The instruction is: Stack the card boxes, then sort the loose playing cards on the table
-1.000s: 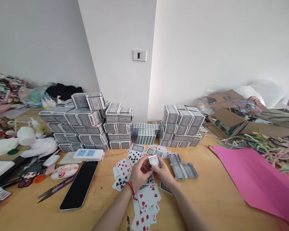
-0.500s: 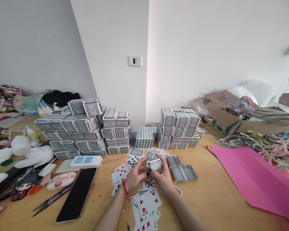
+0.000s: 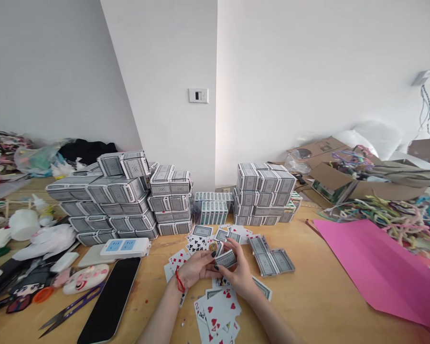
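Observation:
Both my hands meet over the middle of the wooden table [image 3: 308, 296]. My left hand [image 3: 197, 268] and my right hand [image 3: 238, 274] are closed together on a small stack of playing cards [image 3: 225, 259], patterned back showing. Loose playing cards [image 3: 218, 310] lie face up under and around my wrists, with more loose cards [image 3: 200, 239] just beyond my fingers. An opened, flattened card box [image 3: 270, 255] lies right of my right hand.
Stacks of boxed card decks [image 3: 118, 200] stand at the back left, and a second stack of decks [image 3: 265, 193] at the back centre. A black phone [image 3: 111, 301], scissors [image 3: 69, 310] and a power strip [image 3: 123, 247] lie left. A pink sheet [image 3: 376, 267] lies right, with cardboard boxes [image 3: 340, 177] behind.
The card stack in my hands has tipped from upright to lying flatter and lower. The view has shifted slightly to the right; my hands stay in the same spot.

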